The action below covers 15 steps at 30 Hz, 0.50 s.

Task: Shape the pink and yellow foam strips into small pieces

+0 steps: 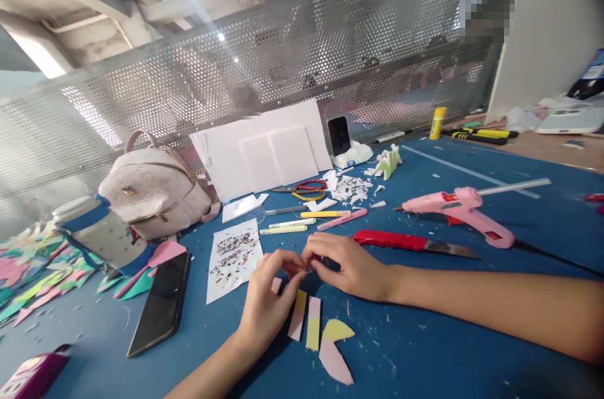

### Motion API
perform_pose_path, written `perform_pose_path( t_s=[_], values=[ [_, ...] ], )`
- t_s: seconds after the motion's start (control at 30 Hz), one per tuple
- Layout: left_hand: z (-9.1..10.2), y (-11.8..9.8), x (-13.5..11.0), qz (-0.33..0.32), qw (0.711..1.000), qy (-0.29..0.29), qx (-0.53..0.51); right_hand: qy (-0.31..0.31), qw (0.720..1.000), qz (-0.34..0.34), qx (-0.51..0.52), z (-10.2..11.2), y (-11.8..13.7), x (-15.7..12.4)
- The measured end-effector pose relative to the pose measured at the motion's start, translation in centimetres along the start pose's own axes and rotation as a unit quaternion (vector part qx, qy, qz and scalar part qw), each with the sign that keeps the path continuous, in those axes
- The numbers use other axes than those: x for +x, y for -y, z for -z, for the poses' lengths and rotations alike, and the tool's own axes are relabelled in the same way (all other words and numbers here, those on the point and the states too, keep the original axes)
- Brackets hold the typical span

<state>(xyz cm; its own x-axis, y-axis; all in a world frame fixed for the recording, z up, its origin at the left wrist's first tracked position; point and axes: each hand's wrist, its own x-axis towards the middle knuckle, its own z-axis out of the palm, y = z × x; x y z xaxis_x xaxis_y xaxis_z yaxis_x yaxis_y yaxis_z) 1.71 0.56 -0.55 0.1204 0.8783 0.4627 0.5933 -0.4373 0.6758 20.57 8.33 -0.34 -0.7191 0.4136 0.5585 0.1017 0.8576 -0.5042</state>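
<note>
My left hand point(274, 292) and my right hand point(346, 265) meet over the blue table, fingertips pinched together. Whatever they pinch is too small or hidden to name. Just below the fingers lie two strips, a yellow and pink strip point(297, 316) and a pink and yellow strip point(313, 323). Nearer to me is a curved yellow and pink foam piece point(336, 352). Left of my left hand, a white sheet point(234, 260) carries many tiny coloured bits. Behind my right hand lies a red utility knife point(391, 240) with its blade out.
A pink glue gun point(460, 210) with its cord lies at right. Several markers point(325, 214), scissors point(311, 188) and white scraps point(349, 190) are behind my hands. At left are a phone point(160, 304), a tumbler point(101, 235), a backpack point(151, 188) and foam scraps point(47, 279). White boards point(264, 150) lean at the back.
</note>
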Motion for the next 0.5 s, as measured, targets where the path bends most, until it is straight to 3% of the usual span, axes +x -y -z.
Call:
perform_pose_path(
  t_s=[0.5],
  values=[
    [0.09, 0.37, 0.42, -0.009, 1.0, -0.025, -0.002, 0.016, 0.999, -0.025, -0.026, -0.12, -0.17, 0.2]
  ],
)
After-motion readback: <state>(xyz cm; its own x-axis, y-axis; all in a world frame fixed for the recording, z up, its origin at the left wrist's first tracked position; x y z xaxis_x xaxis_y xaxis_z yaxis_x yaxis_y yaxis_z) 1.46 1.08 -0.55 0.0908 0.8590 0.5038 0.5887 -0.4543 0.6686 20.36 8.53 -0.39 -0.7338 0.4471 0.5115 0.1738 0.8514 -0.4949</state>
